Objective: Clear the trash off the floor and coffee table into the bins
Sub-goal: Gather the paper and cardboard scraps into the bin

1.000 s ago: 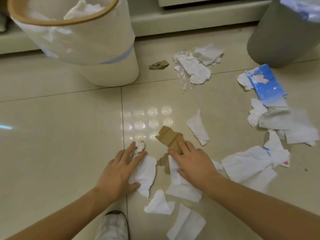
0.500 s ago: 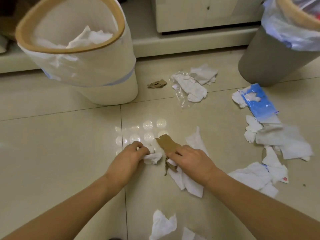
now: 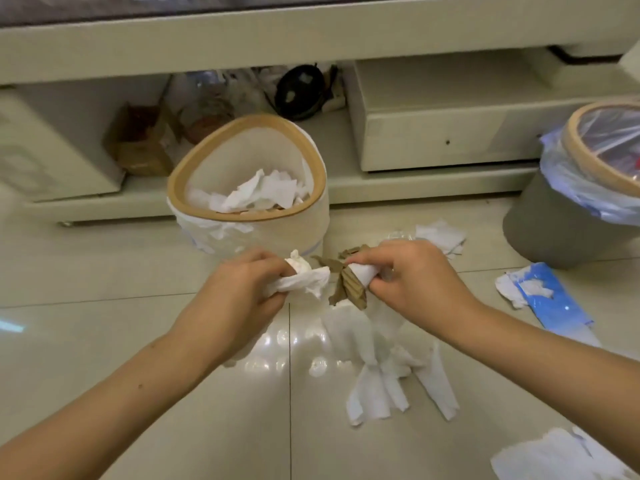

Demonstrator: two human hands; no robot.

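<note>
My left hand (image 3: 239, 292) is closed around crumpled white tissue (image 3: 304, 277), raised off the floor. My right hand (image 3: 412, 278) grips brown paper scraps (image 3: 349, 287) together with white tissue strips (image 3: 381, 368) that hang down from it. Both hands are lifted in front of the cream bin (image 3: 301, 223), which has a wooden rim and white tissue inside. A grey bin (image 3: 540, 223) with a clear plastic liner stands at the right.
More white tissue (image 3: 440, 235) lies on the tiles behind my right hand, a blue packet (image 3: 547, 299) with tissue at the right, and white paper (image 3: 554, 459) at the lower right. A low cream table (image 3: 433, 143) with a cluttered shelf runs behind the bins.
Both hands have closed on the trash and lifted it off the floor toward the cream bin. The view has tilted up, showing the table behind.
</note>
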